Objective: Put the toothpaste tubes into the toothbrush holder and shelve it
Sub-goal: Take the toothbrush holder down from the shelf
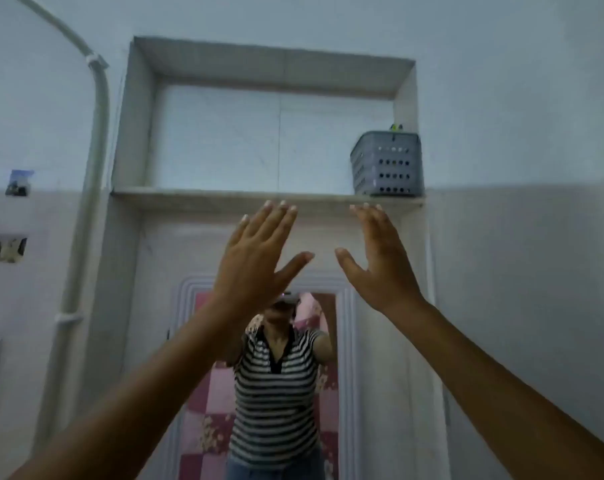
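A grey perforated toothbrush holder (387, 164) stands upright at the right end of a recessed wall shelf (224, 195). A small green and yellow tip pokes out above its rim; the tubes themselves are hidden inside. My left hand (255, 258) and my right hand (380, 261) are both raised below the shelf edge, palms facing away, fingers spread, holding nothing. Neither hand touches the holder; the right hand is just below and left of it.
A white-framed mirror (345, 341) below the shelf reflects a person in a striped shirt. A white pipe (99, 133) runs down the wall at the left. Small wall fittings (4, 247) sit at the far left. The shelf to the left of the holder is bare.
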